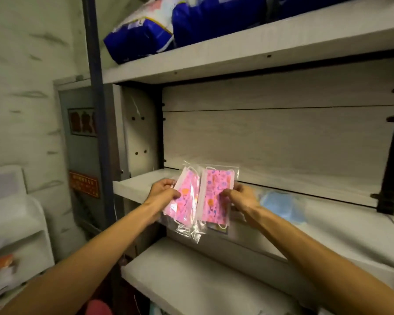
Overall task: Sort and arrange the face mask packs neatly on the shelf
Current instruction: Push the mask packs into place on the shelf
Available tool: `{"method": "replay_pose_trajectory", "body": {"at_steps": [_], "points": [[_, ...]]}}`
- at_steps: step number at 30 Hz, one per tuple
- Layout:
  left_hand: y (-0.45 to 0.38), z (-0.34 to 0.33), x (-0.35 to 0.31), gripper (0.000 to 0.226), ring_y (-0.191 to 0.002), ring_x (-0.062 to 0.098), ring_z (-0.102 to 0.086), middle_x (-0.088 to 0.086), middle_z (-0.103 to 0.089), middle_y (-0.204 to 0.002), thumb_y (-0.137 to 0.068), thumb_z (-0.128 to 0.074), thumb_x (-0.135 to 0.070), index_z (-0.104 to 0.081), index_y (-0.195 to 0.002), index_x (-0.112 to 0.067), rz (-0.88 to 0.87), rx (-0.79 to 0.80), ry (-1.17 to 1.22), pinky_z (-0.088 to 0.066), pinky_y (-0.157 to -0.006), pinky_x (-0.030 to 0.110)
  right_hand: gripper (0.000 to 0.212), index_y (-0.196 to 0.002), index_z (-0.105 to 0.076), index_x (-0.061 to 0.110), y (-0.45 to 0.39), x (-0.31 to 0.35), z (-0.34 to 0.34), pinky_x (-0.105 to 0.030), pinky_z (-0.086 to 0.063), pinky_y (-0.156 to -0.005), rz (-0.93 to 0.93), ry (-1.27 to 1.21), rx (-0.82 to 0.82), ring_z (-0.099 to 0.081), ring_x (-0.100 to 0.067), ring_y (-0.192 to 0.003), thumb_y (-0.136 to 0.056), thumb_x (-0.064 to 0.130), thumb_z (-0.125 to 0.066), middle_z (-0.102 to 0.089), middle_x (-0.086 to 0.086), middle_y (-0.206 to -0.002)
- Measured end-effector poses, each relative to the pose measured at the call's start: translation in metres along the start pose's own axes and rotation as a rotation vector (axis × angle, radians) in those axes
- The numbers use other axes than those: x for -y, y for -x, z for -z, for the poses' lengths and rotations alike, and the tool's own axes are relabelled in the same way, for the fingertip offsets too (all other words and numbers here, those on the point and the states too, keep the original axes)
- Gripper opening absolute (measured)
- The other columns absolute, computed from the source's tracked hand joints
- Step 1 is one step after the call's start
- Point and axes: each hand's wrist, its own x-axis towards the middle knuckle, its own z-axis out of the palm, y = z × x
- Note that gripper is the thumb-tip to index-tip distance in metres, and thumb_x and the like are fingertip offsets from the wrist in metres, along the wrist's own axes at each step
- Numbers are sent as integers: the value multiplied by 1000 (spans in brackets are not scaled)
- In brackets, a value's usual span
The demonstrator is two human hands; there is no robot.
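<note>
Two clear plastic packs of pink patterned face masks are held side by side in front of the middle shelf. My left hand grips the left pink pack at its left edge. My right hand pinches the right pink pack at its right edge. Both packs stand upright, tilted slightly, with their lower ends hanging below the shelf's front edge. A pack of light blue masks lies flat on the shelf just right of my right hand.
The upper shelf carries large blue and white plastic packages. A lower shelf juts out beneath. A dark metal upright and a grey door stand at the left, with white plastic drawers at far left.
</note>
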Motion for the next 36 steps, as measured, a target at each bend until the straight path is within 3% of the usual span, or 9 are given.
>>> {"method": "replay_pose_trajectory", "body": {"at_steps": [5, 7, 10, 14, 18, 21, 24, 31, 36], "points": [[-75, 25, 12, 36, -103, 37, -69, 19, -67, -114, -90, -60, 10, -58, -122, -7, 79, 8, 56, -60, -84, 48, 8, -99, -65, 7, -70, 9, -41, -25, -58, -58, -127, 27, 142, -72, -18, -74, -91, 9, -66, -74, -9, -89], [-103, 31, 18, 36, -106, 39, -69, 23, -68, -118, -92, -58, 10, -57, -125, -5, 103, -3, 85, -60, -85, 49, 15, -106, -64, 4, -94, 10, -56, -31, -60, -68, -176, -38, 163, -73, -22, -79, -92, 9, -66, -74, -12, -95], [-146, 38, 25, 42, -107, 37, -69, 22, -67, -121, -92, -60, 9, -51, -130, -5, 106, 1, 48, -58, -90, 54, 19, -109, -65, 2, -126, 5, -80, -30, -58, -56, -229, -79, 127, -73, -24, -73, -91, 6, -65, -74, -14, -95], [-198, 39, 37, 47, -113, 26, -63, 8, -61, -124, -91, -61, 6, -44, -131, -10, -58, 27, -227, -58, -92, 46, 26, -114, -66, -6, -169, -3, -111, -48, -59, -89, -223, -50, 74, -73, -36, -97, -89, 2, -67, -74, -21, -107], [-248, 47, 47, 47, -109, 27, -65, 3, -61, -123, -90, -63, -4, -44, -132, -16, -79, 53, -380, -57, -93, 46, 28, -110, -64, 3, -203, -9, -136, -28, -59, -63, -157, 188, 17, -72, -23, -80, -86, 10, -74, -73, -12, -99], [-281, 58, 57, 58, -119, 28, -60, 7, -57, -137, -92, -64, -16, -40, -145, -18, -109, 167, -596, -52, -101, 41, 30, -96, -63, 10, -219, -8, -148, -39, -59, -80, -74, 514, -67, -68, -22, -86, -79, 25, -82, -70, -7, -100], [-300, 62, 64, 59, -136, 29, -46, 8, -42, -153, -97, -59, -25, -37, -152, -18, -211, 150, -738, -40, -112, 35, 63, -121, -54, 13, -223, -5, -155, -33, -50, -80, -22, 919, -102, -61, -25, -100, -76, 50, -80, -64, -6, -113], [-281, 42, 50, 77, -149, 28, -26, 6, -29, -163, -97, -44, -66, -27, -158, -22, -462, 284, -1122, -21, -121, 48, 74, -150, -35, 17, -203, -8, -132, -47, -35, -111, 91, 1105, -108, -34, -35, -138, -93, 59, -56, -43, -14, -150], [-227, -5, 28, 80, -153, 26, -19, 3, -21, -168, -95, -32, -74, -21, -160, -29, -606, 344, -1190, -7, -124, 54, 70, -155, -28, 26, -160, -15, -82, -50, -14, -122, 150, 1288, -156, -11, -35, -151, -97, 63, -41, -28, -9, -161]]}}
